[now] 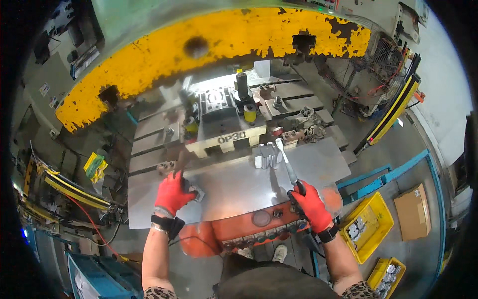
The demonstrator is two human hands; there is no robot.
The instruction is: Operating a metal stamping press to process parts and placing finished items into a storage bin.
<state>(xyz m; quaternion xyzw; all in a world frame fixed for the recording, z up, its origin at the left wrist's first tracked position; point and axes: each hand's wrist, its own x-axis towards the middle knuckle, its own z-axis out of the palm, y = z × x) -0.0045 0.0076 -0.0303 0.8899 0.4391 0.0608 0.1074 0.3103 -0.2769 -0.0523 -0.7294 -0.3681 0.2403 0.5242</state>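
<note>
My left hand (173, 195), in a red glove, is closed at the left of the flat metal plate (224, 188). A small grey metal part (198, 193) sticks out beside its thumb; the fingers partly hide it. My right hand (312, 205), also red-gloved, grips the black handle of a long tool (287, 162) with a grey shaft and a pale, loop-like head. The tool points up and away. Just left of its head, several thin grey metal parts (267, 156) stand together on the plate. Beyond them is a die block (226, 134) with a lit top.
A chipped yellow press beam (219, 37) spans above the die. In front of me is an orange control panel (249, 225) with a row of buttons. On the right stand a yellow bin (382, 219) of metal parts, a second yellow bin (396, 263), a cardboard box (412, 212) and blue rails (398, 174).
</note>
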